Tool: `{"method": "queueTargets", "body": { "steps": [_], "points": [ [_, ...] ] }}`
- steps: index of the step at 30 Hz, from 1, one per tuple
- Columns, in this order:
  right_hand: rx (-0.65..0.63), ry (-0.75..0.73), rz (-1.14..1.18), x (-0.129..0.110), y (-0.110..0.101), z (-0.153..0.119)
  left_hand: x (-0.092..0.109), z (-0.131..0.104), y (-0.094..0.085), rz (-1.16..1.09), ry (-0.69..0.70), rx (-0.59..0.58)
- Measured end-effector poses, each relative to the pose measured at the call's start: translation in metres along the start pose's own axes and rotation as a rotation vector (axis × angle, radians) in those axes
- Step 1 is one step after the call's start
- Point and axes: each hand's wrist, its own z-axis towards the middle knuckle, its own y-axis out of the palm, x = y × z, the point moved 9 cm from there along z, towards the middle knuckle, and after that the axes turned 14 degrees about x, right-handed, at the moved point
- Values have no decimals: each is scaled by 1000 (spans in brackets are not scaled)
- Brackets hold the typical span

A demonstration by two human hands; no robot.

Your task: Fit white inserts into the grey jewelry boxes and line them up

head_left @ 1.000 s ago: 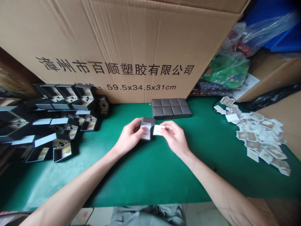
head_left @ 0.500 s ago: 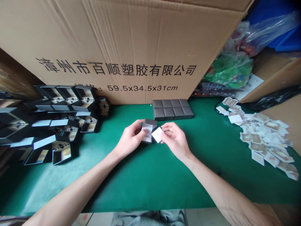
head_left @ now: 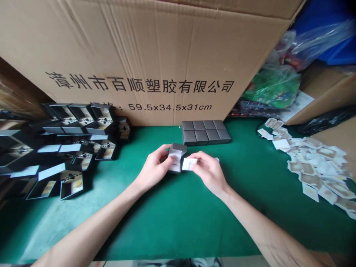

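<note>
My left hand is closed on a small dark jewelry box with its lid raised. The thumb presses on a pale inside face of the box. Just right of the box, my right hand pinches a small white insert with faint print on it. A gap shows between the insert and the box. Beyond both hands, a block of closed dark boxes stands in two rows.
Open dark boxes crowd the left side. White inserts lie heaped on the right of the green table. A large cardboard carton walls off the back. Plastic bags sit at the back right.
The white insert has turned from a tilted angle to nearly level and sits slightly lower, gripped by my right hand. My left hand still holds the box. The view has shifted slightly.
</note>
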Motion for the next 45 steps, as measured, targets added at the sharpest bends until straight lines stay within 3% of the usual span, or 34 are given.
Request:
{"method": "queueTargets", "body": {
  "steps": [16, 32, 36, 45],
  "points": [
    [-33, 95, 32, 8, 2, -1, 1, -1, -1, 21, 3, 8],
    [-185, 71, -37, 9, 9, -3, 1, -1, -2, 20, -25, 17],
    [-179, 136, -21, 12, 12, -4, 1, -1, -3, 26, -19, 18],
    [-164, 128, -12, 13, 12, -4, 0, -1, -3, 13, -28, 23]
  ]
}}
